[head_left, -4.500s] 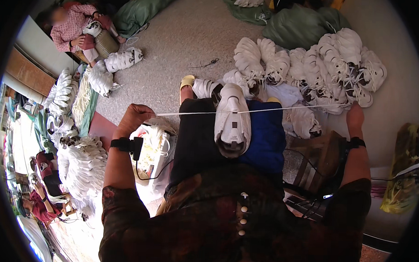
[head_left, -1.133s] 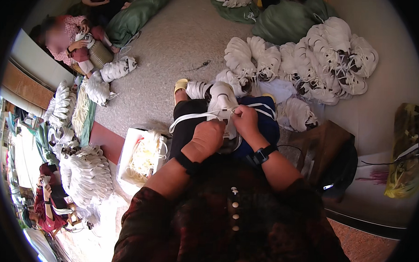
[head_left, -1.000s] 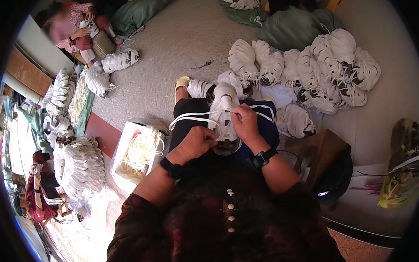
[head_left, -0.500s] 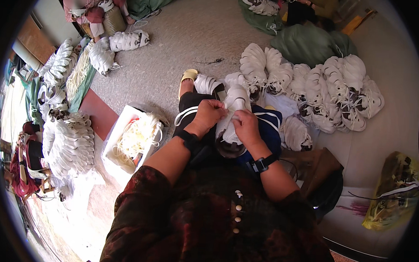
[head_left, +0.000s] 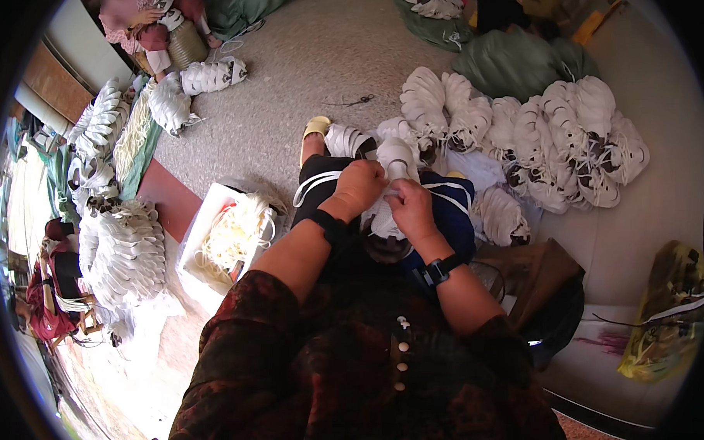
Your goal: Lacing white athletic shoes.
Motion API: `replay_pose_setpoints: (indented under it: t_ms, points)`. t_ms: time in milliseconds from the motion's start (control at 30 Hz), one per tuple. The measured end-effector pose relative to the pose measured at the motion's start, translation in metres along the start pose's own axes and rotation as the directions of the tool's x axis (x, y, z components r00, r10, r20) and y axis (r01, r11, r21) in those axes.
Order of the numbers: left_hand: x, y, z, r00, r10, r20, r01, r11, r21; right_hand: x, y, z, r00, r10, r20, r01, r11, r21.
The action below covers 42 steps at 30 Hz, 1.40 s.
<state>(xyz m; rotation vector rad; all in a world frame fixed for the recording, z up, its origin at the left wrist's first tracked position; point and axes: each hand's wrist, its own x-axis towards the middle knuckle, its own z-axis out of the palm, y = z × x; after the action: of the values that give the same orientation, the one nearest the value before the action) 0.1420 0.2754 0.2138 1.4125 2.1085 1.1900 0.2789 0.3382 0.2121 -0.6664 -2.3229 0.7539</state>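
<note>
A white shoe (head_left: 397, 153) lies across my lap between my hands, its toe pointing away and its dark opening nearest my body. White shoelace (head_left: 316, 186) ends trail out on both sides, over the dark trouser leg and over the blue cloth at right. My left hand (head_left: 361, 186) is closed in a pinch at the shoe's left edge, on the lace. Opposite it, my right hand (head_left: 411, 210) pinches the lace over the middle of the shoe. The fingers cover the eyelets, so the lace's exact path there is hidden.
At left stands a white box (head_left: 206, 215) of loose cream laces. Stacked white shoes (head_left: 126, 247) lie beyond it, and more shoe bundles (head_left: 556, 142) spread at right. A wooden stool (head_left: 532, 284) and yellow bag (head_left: 663, 316) are at right. Another person (head_left: 153, 19) sits far left.
My left hand has shifted slightly up and right along the shoe; my right hand stays nearly in place. The view has moved a little. The person at far left has raised a shoe.
</note>
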Motion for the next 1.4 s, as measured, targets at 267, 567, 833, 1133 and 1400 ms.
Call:
replay_pose_setpoints:
  t_ms: [267,567,833,1133,1400]
  points:
    - [0.002,0.003,0.002,0.99,-0.135,0.026,0.133,0.989,0.067,0.002,-0.001,-0.003,0.997,0.071,0.011,-0.072,0.995,0.073]
    - [-0.015,0.028,0.0,0.958,0.148,0.244,-0.25,0.849,0.466,0.006,0.002,0.004,1.0,0.018,0.019,-0.016,0.997,-0.081]
    - [0.0,0.004,-0.016,0.947,-0.095,0.307,0.035,0.98,0.195,0.006,-0.01,0.001,0.988,-0.068,0.141,0.113,0.933,-0.343]
    - [-0.011,-0.02,-0.003,0.961,-0.092,0.262,0.167,0.945,-0.282,0.005,-0.013,-0.001,0.965,-0.199,0.172,0.254,0.877,-0.408]
    - [-0.014,-0.016,-0.002,0.993,-0.079,0.089,0.088,0.991,-0.099,0.019,-0.084,-0.134,0.99,0.03,0.135,-0.137,0.08,0.987]
